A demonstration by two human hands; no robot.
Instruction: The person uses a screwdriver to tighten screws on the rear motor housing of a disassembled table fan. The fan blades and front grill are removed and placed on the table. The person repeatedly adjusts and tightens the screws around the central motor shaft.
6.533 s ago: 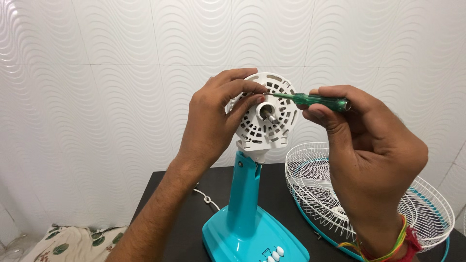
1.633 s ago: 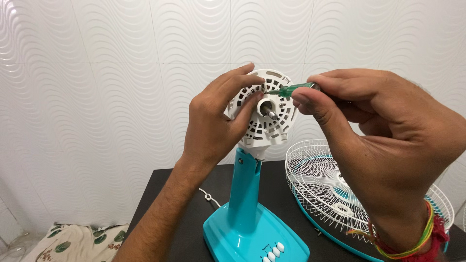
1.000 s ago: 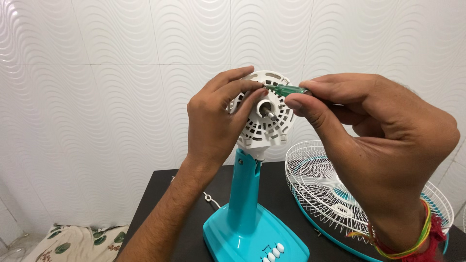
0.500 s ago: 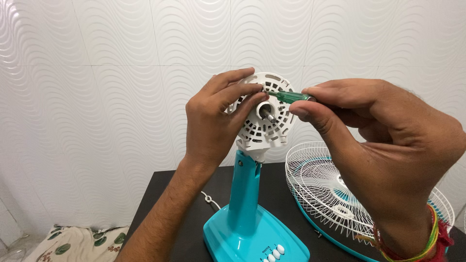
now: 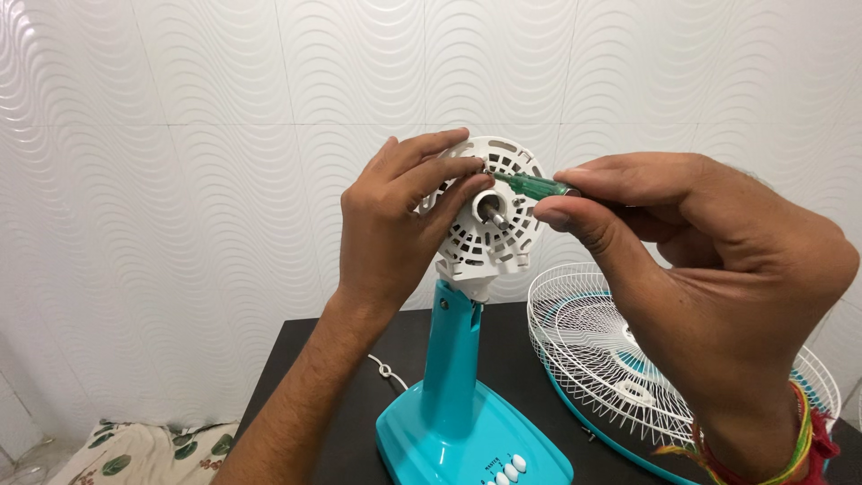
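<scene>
Bright even light, soft shadows, sharp focus, no glare

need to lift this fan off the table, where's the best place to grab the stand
Grip the turquoise neck from the front, midway up. It stands upright, narrow and bare between the button base and the white motor housing, where the left hand and right hand with its screwdriver work.

White and turquoise fan parts on a black desk, before a white wavy wall

The motor housing (image 5: 492,216) is white with a pattern of small slots; the fan stand (image 5: 458,395) is turquoise with white oval buttons. The screwdriver (image 5: 539,187) has a clear green handle. The fan grille (image 5: 620,359) is white wire with a turquoise rim. The desk (image 5: 359,395) is black. The wall (image 5: 180,180) is white with wave relief. The wrist threads (image 5: 790,449) are red, yellow and green. The cloth (image 5: 135,449) is cream with green leaves.
</scene>
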